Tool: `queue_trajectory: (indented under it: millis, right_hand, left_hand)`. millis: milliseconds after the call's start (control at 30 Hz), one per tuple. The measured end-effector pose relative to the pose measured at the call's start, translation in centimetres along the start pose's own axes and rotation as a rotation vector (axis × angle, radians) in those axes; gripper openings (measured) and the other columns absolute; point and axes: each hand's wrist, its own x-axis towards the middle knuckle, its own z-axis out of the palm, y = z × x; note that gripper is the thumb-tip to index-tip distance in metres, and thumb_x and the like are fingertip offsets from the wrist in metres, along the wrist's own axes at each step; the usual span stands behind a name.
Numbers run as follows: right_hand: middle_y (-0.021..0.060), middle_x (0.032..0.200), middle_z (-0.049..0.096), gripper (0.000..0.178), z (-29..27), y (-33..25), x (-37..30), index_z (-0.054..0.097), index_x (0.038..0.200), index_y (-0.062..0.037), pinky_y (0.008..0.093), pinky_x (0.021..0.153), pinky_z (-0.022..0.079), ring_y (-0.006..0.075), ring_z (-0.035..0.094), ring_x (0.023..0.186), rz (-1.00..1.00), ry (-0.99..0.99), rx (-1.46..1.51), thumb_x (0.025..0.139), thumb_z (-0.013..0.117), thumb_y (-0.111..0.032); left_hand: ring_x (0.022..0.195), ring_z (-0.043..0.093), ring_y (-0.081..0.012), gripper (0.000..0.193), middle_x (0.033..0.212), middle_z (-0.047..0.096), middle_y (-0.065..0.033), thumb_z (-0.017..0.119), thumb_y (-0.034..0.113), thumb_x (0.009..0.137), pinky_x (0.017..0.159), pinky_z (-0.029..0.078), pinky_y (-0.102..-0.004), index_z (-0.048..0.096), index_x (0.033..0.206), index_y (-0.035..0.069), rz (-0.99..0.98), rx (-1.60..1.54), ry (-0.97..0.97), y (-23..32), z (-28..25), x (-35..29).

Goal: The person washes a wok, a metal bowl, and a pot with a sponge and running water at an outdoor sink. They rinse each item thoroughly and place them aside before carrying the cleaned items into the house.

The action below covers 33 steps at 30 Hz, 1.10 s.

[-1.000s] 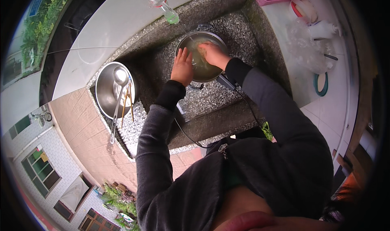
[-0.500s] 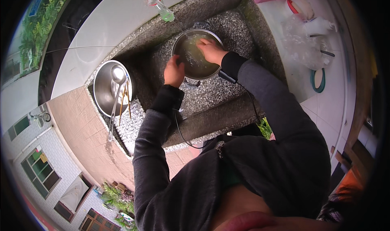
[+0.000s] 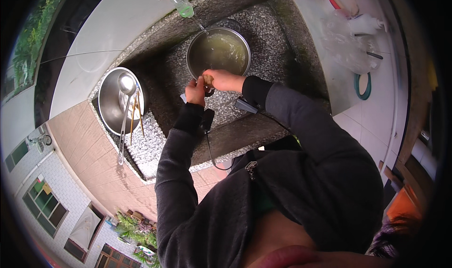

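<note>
A round metal pot stands in the speckled stone sink, partly filled with cloudy yellowish water. My left hand and my right hand meet at the pot's near-left rim. Between their closed fingertips is a small tan-brown piece, mostly covered by the fingers, so its kind does not show. Just below the hands, a dark handle of the pot is partly visible.
A metal basin with a ladle and chopsticks stands on the sink's left ledge. A clear tap extension with a green end hangs over the sink. At right lie a plastic bag, a white bottle and a green ring.
My right hand has come out of the water toward the near rim and joined my left. A small tan-brown piece now shows between the fingers. The view has shifted slightly.
</note>
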Motion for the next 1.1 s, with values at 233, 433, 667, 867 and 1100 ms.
queue_trajectory:
  millis: [233, 433, 667, 867, 1100]
  right_hand:
    - [0.0119, 0.105, 0.062, 0.021, -6.9, 3.7, -3.0, 0.067, 0.096, -0.0075, 0.0417, 0.096, 0.040, 0.0255, 0.054, 0.111, -0.376, -0.253, -0.671, 0.079, 0.055, -0.008]
    - [0.0042, 0.116, 0.055, 0.019, -13.5, 2.8, 0.4, 0.070, 0.083, -0.0089, 0.0367, 0.094, 0.041, 0.0225, 0.047, 0.112, -0.646, 0.237, -1.204, 0.075, 0.055, -0.018]
    - [0.0056, 0.105, 0.059, 0.015, -10.7, 4.0, -2.2, 0.065, 0.085, -0.0112, 0.0378, 0.092, 0.041, 0.0224, 0.049, 0.109, -0.489, 0.187, -1.161, 0.083, 0.052, -0.017]
    - [0.0210, 0.090, 0.066, 0.026, -4.2, 1.2, -1.4, 0.066, 0.094, -0.0025, 0.0446, 0.076, 0.050, 0.0386, 0.063, 0.090, -0.079, -0.186, -0.489, 0.080, 0.053, -0.021]
    - [0.0124, 0.101, 0.065, 0.019, -5.3, -1.0, 7.7, 0.061, 0.103, 0.0014, 0.0319, 0.079, 0.053, 0.0206, 0.064, 0.089, 0.029, -0.129, 1.337, 0.086, 0.061, -0.005]
  left_hand:
    - [0.085, 0.063, -0.0109, 0.045, 0.104, 0.068, -0.0090, 0.061, 0.010, 0.087, 0.075, 0.050, -0.0267, 0.052, 0.131, 0.004, 0.391, 0.372, 0.081, 5.5, 1.2, -2.2]
    - [0.096, 0.067, -0.0220, 0.045, 0.104, 0.068, -0.0155, 0.061, 0.014, 0.084, 0.081, 0.050, -0.0308, 0.056, 0.129, 0.016, 0.557, 0.634, 0.121, 7.9, 3.7, -4.2]
    - [0.091, 0.068, -0.0197, 0.042, 0.103, 0.069, -0.0128, 0.059, 0.015, 0.086, 0.080, 0.050, -0.0309, 0.057, 0.128, 0.015, 0.517, 0.572, 0.170, 8.2, 3.8, -3.6]
    - [0.100, 0.064, -0.0155, 0.041, 0.110, 0.067, -0.0133, 0.057, 0.017, 0.089, 0.085, 0.047, -0.0289, 0.055, 0.130, 0.014, 0.465, 0.491, 0.141, 6.3, 1.9, -0.6]
    - [0.108, 0.057, -0.0135, 0.040, 0.118, 0.063, -0.0106, 0.048, 0.021, 0.097, 0.092, 0.042, -0.0265, 0.051, 0.132, 0.003, 0.358, 0.260, -0.030, 5.8, 0.6, 0.6]
